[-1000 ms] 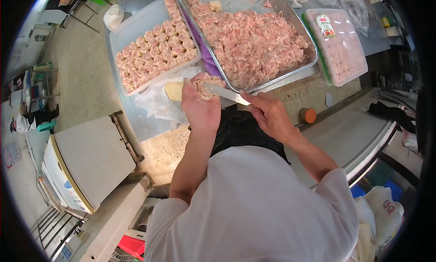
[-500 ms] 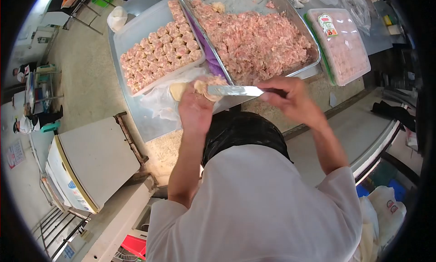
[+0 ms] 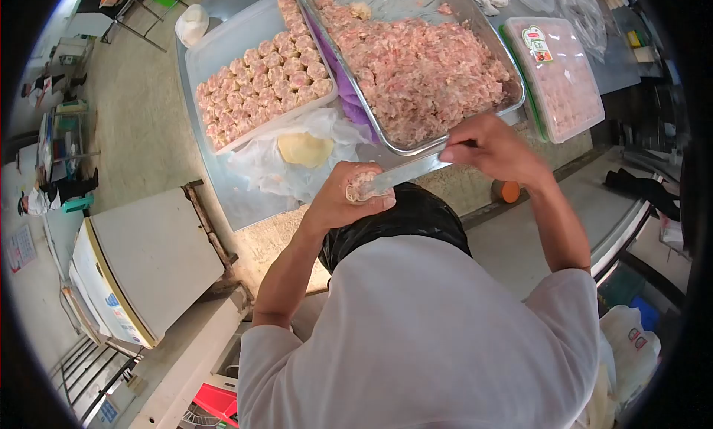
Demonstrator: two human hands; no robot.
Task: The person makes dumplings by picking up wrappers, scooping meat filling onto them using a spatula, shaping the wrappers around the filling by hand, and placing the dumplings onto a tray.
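Observation:
Curled around a small round dumpling (image 3: 362, 185) with pink filling, my left hand (image 3: 332, 205) is near the table's front edge. My right hand (image 3: 494, 150) grips a flat metal spatula (image 3: 412, 171), whose blade tip touches the dumpling's top. Behind my left hand, a stack of pale yellow wrappers (image 3: 306, 150) lies on crumpled white plastic (image 3: 260, 161). A large metal tray (image 3: 405, 9) of minced meat filling (image 3: 431, 72) stands beyond my right hand. To its left, a clear plastic tub (image 3: 282, 123) holds rows of filled dumplings (image 3: 264, 80).
A lidded plastic box (image 3: 561, 80) stands right of the metal tray. Purple cloth (image 3: 355, 106) lies between tub and tray. A white bag (image 3: 191, 26) sits at the far left table corner. Two people (image 3: 48, 199) are in the distance at left.
My left hand has drawn down towards my body with the dumpling, its fingers now wrapped around it. The wrapper stack shows more fully. The spatula has tilted, its tip lower.

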